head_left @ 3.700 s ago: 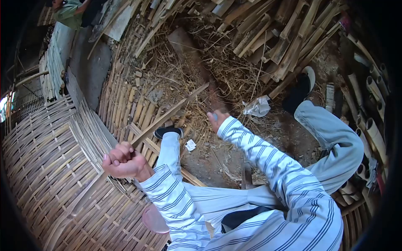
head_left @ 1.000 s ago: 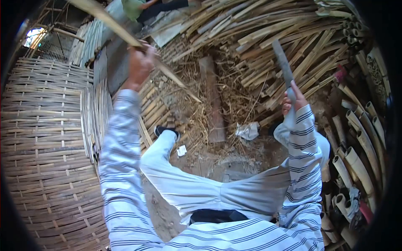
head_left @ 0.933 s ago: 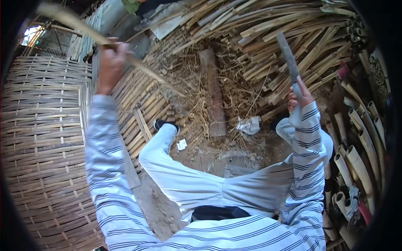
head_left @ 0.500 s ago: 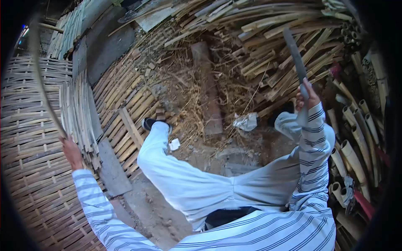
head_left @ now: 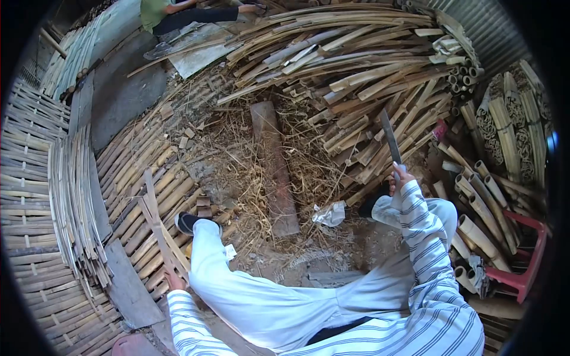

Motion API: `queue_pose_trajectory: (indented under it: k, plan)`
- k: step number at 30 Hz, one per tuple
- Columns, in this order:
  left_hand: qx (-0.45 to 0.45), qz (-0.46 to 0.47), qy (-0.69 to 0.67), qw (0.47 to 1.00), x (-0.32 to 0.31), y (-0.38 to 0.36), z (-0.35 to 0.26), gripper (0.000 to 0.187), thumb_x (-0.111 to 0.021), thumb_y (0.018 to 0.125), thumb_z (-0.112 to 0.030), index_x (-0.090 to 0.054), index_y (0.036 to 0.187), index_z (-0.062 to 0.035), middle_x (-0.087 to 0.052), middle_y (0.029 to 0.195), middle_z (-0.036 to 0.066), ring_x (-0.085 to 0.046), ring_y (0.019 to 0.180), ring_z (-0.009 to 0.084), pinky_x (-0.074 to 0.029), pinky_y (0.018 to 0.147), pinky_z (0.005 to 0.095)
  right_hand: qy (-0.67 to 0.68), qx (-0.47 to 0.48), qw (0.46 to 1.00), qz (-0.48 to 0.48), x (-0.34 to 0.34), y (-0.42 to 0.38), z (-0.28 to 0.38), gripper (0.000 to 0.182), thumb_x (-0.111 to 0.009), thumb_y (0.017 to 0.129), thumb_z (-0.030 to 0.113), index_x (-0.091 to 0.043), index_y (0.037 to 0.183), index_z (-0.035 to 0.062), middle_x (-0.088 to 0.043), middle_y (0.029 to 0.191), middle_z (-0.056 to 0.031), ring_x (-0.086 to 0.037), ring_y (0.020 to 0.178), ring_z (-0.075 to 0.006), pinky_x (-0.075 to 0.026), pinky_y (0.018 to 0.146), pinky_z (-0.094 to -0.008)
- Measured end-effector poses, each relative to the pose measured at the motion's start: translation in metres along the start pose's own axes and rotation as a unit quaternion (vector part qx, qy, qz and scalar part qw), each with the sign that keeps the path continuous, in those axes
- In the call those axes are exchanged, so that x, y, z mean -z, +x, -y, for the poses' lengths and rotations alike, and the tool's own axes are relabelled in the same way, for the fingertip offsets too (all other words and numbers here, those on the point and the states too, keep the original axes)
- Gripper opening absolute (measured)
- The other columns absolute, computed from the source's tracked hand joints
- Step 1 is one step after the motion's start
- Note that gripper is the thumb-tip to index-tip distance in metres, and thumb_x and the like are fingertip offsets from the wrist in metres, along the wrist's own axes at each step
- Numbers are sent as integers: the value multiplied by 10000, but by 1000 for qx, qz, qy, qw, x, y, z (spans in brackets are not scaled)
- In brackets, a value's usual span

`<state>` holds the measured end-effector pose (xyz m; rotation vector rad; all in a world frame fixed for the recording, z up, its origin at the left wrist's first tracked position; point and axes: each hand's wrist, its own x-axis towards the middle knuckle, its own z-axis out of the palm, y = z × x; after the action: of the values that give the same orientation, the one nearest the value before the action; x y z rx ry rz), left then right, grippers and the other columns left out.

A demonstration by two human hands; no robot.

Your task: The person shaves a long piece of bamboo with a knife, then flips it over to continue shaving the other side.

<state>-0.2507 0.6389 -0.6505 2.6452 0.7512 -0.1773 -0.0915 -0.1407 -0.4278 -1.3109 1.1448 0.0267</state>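
Observation:
My right hand (head_left: 401,177) is wrapped round the handle of a long knife (head_left: 390,137), whose dark blade points up and away from me, above my right knee. Beside my left leg, my left hand (head_left: 174,280) is closed on the near end of a split bamboo strip (head_left: 159,232). That strip lies over the row of bamboo pieces (head_left: 172,202) on the ground. Between my feet and beyond them, a wooden plank (head_left: 276,178) rests among shavings.
Long split bamboo (head_left: 356,29) is heaped at the far side. A red plastic chair (head_left: 530,261) and bamboo tubes (head_left: 484,237) stand at the right. Woven bamboo (head_left: 29,196) and a stack of thin strips (head_left: 74,207) lie left. Another person (head_left: 196,18) sits at the top.
My left hand has come down and inward from the far left, and the long strip raised in it is gone from view. The view has shifted; the knife stays in my right hand.

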Motion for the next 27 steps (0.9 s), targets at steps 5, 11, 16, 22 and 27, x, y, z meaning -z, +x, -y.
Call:
queue_pose_trajectory:
  k: [5,11,16,22,27]
  plan:
    - [57,56,23,997,-45,-1,15,631,-505,734,80,-293,1328,40,-412,1218,313,-390,1167,447,-345,983,446,-99,73,992,-28,5,12,-22,398,-689,746,472,-512,691,120,-456,492,-43,-458,342,-212,-384,320,-358]
    - [67,103,42,992,-66,-4,38,613,-524,736,70,-320,1314,44,-418,1224,299,-393,1175,434,-344,989,440,-125,90,987,-43,1,3,-40,377,-693,772,401,-527,682,74,-492,503,-66,-479,359,-202,-398,334,-339]
    - [32,118,38,992,-44,-2,34,599,-540,738,62,-342,1302,48,-424,1230,287,-397,1181,424,-344,994,435,-114,80,990,-9,-8,-23,-19,359,-703,771,368,-531,732,55,-497,521,-65,-482,367,-196,-396,338,-329]
    - [-56,12,-3,998,38,52,-16,599,-648,738,-15,-396,1278,47,-451,1256,249,-443,1168,389,-352,1002,421,-73,263,962,26,6,-34,44,292,-731,731,215,-529,752,5,-511,566,-69,-503,391,-182,-405,345,-330]
    - [5,-131,-364,922,114,161,-183,603,-637,819,-171,-346,1319,-2,-524,1206,202,-561,1033,258,-454,884,333,155,239,950,125,3,-30,128,287,-720,726,63,-518,929,46,-620,768,-87,-632,649,-210,-532,581,-337]
